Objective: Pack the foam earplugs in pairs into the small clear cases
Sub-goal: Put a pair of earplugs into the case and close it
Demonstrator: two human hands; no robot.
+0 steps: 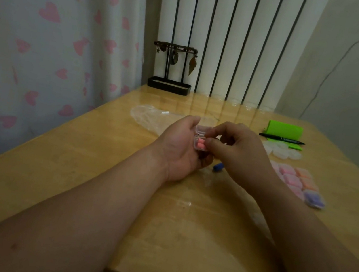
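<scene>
My left hand [178, 150] cradles a small clear case [200, 136] above the middle of the wooden table [88, 168], lid swung open away from me. Pink foam earplugs [201, 144] lie inside its lower half. My right hand [237, 152] meets the case from the right, thumb and fingertips curled against the earplugs and the case's edge. A blue earplug [218, 167] lies on the table just below my right hand. Several filled cases [298, 180], pink, orange and purple, sit in rows at the right. Empty clear cases [282, 151] lie behind them.
A clear plastic bag [148, 119] lies crumpled behind my left hand. A green box [285, 129] and a black pen [281, 139] sit at the far right. A black jewellery stand [171, 71] stands at the table's back edge, before a radiator. A heart-print curtain hangs left.
</scene>
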